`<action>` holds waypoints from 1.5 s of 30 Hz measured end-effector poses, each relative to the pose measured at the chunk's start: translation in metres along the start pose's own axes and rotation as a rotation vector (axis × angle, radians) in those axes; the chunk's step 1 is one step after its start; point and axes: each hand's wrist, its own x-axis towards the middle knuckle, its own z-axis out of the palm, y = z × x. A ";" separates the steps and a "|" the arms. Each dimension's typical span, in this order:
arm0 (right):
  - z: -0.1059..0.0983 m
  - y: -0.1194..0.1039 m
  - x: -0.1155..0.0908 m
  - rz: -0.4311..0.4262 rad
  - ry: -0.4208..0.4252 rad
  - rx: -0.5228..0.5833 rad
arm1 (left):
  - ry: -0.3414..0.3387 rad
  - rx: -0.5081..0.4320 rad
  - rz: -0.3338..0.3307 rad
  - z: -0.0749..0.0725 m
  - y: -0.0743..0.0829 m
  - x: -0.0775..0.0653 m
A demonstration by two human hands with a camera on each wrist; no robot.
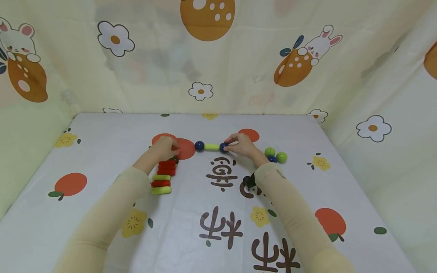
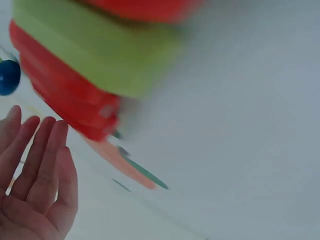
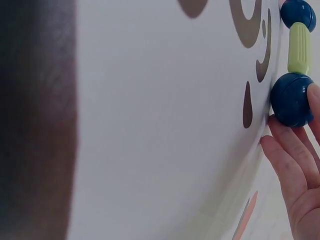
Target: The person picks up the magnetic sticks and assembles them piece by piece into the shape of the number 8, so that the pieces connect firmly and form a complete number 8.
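My right hand (image 1: 240, 145) pinches a dark blue ball (image 3: 291, 100) at the right end of a light green ridged rod (image 1: 212, 146). A second blue ball (image 1: 199, 146) caps the rod's left end, so the three form a dumbbell shape. On the left, my left hand (image 1: 164, 148) hovers by the far end of a row of short rods, its fingers extended and holding nothing in the left wrist view. That row has several red rods (image 1: 160, 183) and light green rods (image 1: 161, 190) lying side by side.
Right of my right hand sit two green balls (image 1: 281, 157) and a blue ball (image 1: 272, 159), close together. A small black object (image 1: 249, 181) shows beside my right sleeve. The patterned white tablecloth (image 1: 191, 212) meets a hanging curtain (image 1: 153, 68) at the back.
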 end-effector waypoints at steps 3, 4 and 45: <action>0.000 0.001 0.002 -0.002 0.002 0.005 | -0.012 -0.012 0.024 -0.002 -0.012 -0.010; 0.000 0.002 0.003 -0.003 0.002 0.005 | -0.020 -0.016 0.023 -0.002 -0.015 -0.013; -0.001 0.003 0.004 -0.002 -0.002 0.018 | -0.062 -0.009 0.043 0.001 -0.024 -0.029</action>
